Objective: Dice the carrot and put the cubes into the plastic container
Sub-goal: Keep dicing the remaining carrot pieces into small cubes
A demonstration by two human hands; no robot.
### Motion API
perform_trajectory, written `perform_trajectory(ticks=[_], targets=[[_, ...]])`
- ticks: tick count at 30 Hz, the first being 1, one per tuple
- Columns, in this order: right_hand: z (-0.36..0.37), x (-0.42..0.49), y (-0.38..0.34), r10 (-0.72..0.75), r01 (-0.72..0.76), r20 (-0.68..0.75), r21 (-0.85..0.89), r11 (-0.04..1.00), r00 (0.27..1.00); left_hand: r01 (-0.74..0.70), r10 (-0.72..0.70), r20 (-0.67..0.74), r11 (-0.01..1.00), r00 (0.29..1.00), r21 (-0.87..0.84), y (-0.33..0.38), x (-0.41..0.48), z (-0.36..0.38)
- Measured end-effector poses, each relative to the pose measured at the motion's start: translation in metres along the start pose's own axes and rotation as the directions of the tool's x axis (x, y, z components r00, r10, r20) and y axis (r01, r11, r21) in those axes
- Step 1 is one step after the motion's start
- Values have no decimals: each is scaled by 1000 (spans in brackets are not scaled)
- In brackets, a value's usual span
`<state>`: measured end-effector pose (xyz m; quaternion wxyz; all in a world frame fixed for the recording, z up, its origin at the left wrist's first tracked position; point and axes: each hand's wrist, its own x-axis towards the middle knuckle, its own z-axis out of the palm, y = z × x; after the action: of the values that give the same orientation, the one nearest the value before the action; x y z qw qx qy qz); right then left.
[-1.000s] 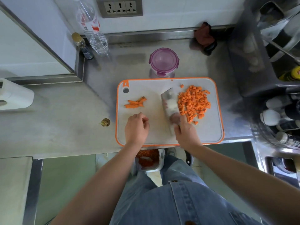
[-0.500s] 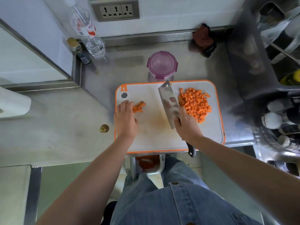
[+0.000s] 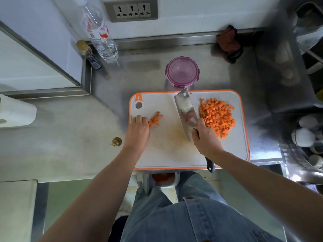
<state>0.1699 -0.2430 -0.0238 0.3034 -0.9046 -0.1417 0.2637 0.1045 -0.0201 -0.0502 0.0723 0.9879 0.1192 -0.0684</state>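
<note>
**Bunching the last carrot sticks for the cleaver**

I have the left hand (image 3: 138, 131) at the left edge of the cutting board (image 3: 167, 151). Its fingers are curled down onto the near end of a small bundle of carrot sticks (image 3: 155, 119), pinning them to the board. The right hand (image 3: 205, 137) is wrapped tight round the cleaver (image 3: 186, 110) where handle meets blade. The blade lies tilted over the board's middle, well clear of the sticks.

A heap of carrot cubes (image 3: 216, 116) covers the board's right half, just beside the blade. The plastic container (image 3: 181, 71) stands just past the board's far edge, and its purple lid looks shut.

I judge the sticks stiff, light and liable to roll on the smooth board. I would keep them bunched, with my fingertips tucked back from the cut. The cubes are loose and would scatter if pinched, so scooping them on the flat of the blade seems wiser.
</note>
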Motion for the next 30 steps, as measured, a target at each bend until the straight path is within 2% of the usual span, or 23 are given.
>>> perform_trajectory(ticks=[3,7,8,12,15,18,24,27,30], targets=[[-1,0,0,-4,4,0,-4,1000,1000,-81,67,86,981,994,175,-1,-3,9],[-2,-3,0,-13,13,-2,3,1000,1000,-101,81,105,972,991,211,4,-11,9],[-2,-3,0,-19,19,-3,0,1000,1000,-102,89,71,973,994,206,8,-11,8],[-3,-8,6,-27,27,-10,-15,1000,1000,-114,113,-81,994,990,1,35,-11,7],[-7,-13,11,-24,23,-32,-32,999,999,-266,264,-71,964,962,-19,66,-12,6],[-11,-16,17,-14,12,-46,-52,999,999,-342,341,-23,938,940,-57,93,-9,10],[-14,-21,22,-45,40,-52,-94,995,998,-271,285,30,935,958,-230,96,-7,15],[-11,-22,25,-56,51,-64,-75,996,996,-270,272,-22,940,962,-207,80,-13,14],[-9,-21,25,-52,48,-75,-63,997,996,-249,250,-9,956,968,-157,61,-20,12]])
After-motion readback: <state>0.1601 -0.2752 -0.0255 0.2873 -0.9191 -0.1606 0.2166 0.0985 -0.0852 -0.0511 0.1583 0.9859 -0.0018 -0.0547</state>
